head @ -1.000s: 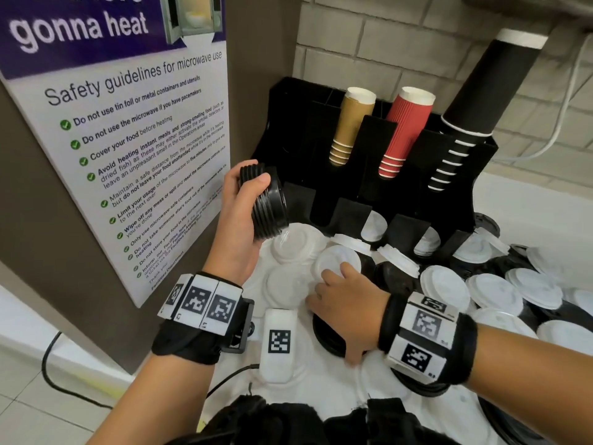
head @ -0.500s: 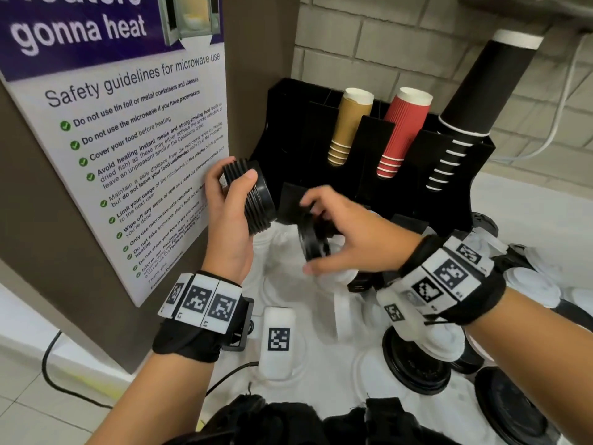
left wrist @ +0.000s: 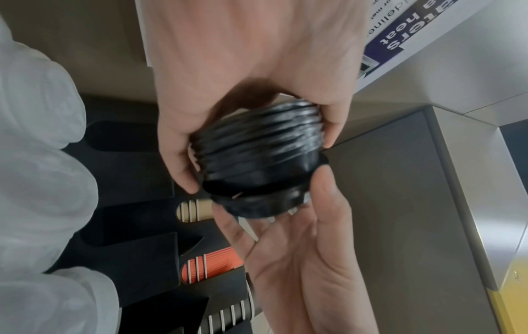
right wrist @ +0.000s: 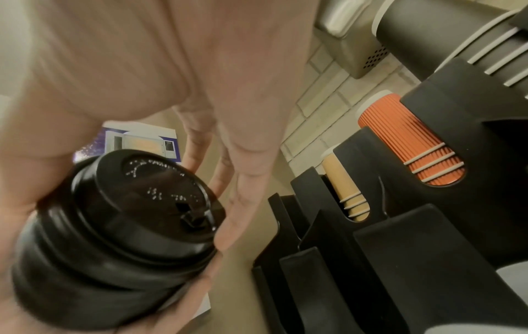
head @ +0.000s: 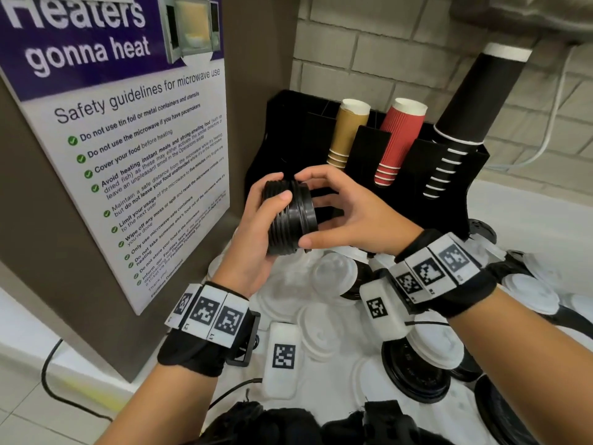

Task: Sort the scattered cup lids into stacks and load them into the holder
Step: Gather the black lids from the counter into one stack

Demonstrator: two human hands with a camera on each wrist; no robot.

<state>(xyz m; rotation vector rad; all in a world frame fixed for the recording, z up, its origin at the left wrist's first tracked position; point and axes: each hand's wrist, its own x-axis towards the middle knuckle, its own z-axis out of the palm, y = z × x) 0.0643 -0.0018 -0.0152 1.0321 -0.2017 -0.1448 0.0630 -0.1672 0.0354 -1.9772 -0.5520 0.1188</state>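
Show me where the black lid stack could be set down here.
Free, apparently: the holder slots left of the tan cups; the bare counter strip right of the holder, below the brick wall. Crowded: the near counter, covered with loose white lids and black lids.

The scene is seen from above by the head camera, tilted forward and down, with the black cup holder (head: pixel 359 149) at centre frame and the microwave poster (head: pixel 128 130) at upper left. The stack of black lids (left wrist: pixel 257 149) is viewed at very close range along the palm by the left wrist camera. The same stack, holder and poster are caught from the opposite side, equally near, by the right wrist camera.
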